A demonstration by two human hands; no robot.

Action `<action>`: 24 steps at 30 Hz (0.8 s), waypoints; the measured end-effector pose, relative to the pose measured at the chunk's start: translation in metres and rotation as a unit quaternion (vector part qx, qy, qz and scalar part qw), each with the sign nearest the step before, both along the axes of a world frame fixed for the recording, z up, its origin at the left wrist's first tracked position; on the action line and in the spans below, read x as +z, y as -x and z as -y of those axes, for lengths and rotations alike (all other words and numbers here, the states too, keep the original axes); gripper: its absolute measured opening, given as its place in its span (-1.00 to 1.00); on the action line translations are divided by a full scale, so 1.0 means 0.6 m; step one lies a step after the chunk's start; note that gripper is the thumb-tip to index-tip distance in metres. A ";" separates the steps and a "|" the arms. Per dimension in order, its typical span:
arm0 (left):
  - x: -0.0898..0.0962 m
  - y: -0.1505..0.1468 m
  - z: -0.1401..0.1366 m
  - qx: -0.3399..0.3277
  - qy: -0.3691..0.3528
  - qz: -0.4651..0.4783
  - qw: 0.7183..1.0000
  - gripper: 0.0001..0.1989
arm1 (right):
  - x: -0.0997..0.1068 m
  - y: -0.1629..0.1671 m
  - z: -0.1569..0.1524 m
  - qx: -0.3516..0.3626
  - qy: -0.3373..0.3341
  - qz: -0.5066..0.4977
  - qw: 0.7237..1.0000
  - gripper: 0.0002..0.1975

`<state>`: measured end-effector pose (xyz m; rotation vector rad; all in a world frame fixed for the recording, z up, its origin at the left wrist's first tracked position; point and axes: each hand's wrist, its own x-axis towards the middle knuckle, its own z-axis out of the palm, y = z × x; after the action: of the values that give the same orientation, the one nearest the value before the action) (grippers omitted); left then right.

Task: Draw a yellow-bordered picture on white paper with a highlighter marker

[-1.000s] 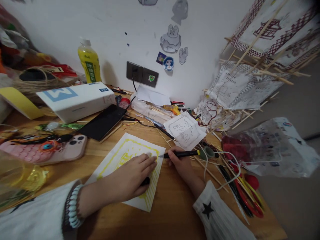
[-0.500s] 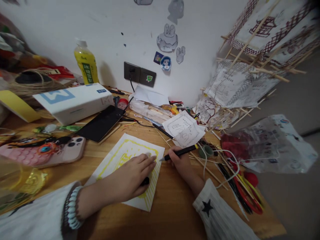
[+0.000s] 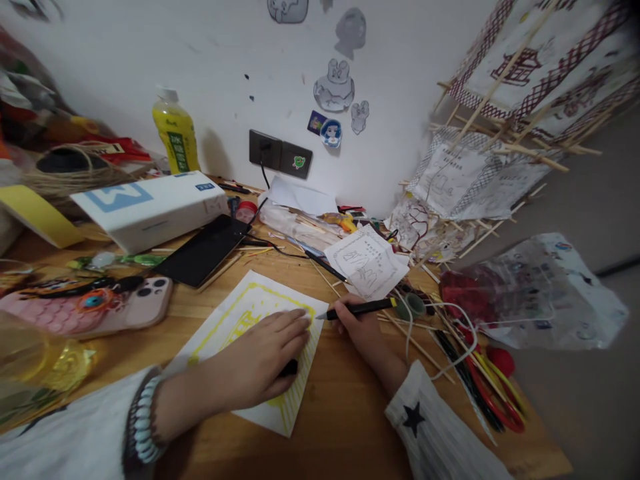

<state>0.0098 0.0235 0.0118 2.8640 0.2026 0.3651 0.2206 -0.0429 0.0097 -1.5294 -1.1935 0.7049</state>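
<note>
A white sheet of paper (image 3: 227,300) with a yellow border, yellow drawing and slanting stripes lies on the wooden table. My left hand (image 3: 265,350) rests over its middle, fingers stretched together toward the right edge. Between that thumb and forefinger pokes a short black marker cap (image 3: 289,368), partly hidden under the palm. To the right, my right hand (image 3: 356,321) pinches a black marker (image 3: 365,307) with a yellow band at its back end. The marker's tip points left, close to the sheet's right corner. Whether it touches the paper I cannot tell.
A smaller sheet with a line drawing (image 3: 367,262) lies behind my right hand. Left are a phone (image 3: 145,303), a black tablet (image 3: 205,250), a white box (image 3: 150,208) and a yellow drink bottle (image 3: 175,130). Sticks, a white cord (image 3: 473,327) and a stick-framed paper structure (image 3: 465,173) stand right.
The yellow-drawn sheet has turned slightly under my left hand, its near corner shifting left and toward me. My right hand keeps the marker in nearly the same place. The view has tilted up a little.
</note>
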 end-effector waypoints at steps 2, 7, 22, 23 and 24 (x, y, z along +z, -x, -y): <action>-0.004 0.000 -0.002 -0.006 0.002 0.001 1.000 -0.51 | 0.001 0.001 -0.001 0.005 0.003 0.006 1.000 -0.75; -0.005 0.000 -0.003 -0.001 0.000 -0.004 1.000 -0.54 | 0.003 0.001 -0.001 0.008 -0.001 0.024 1.000 -0.79; -0.005 -0.001 -0.005 -0.007 -0.002 -0.019 1.000 -0.50 | -0.001 -0.002 -0.002 -0.022 0.010 -0.017 1.000 -0.75; -0.005 -0.001 -0.005 -0.009 0.000 -0.018 1.000 -0.49 | 0.001 -0.001 -0.002 -0.024 0.009 -0.024 0.999 -0.74; -0.004 -0.001 -0.005 -0.010 0.001 -0.015 1.000 -0.48 | 0.002 0.000 -0.001 -0.026 0.008 -0.030 0.999 -0.74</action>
<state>0.0106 0.0268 0.0097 2.8685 0.1798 0.3168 0.2207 -0.0423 0.0110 -1.5363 -1.1027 0.7230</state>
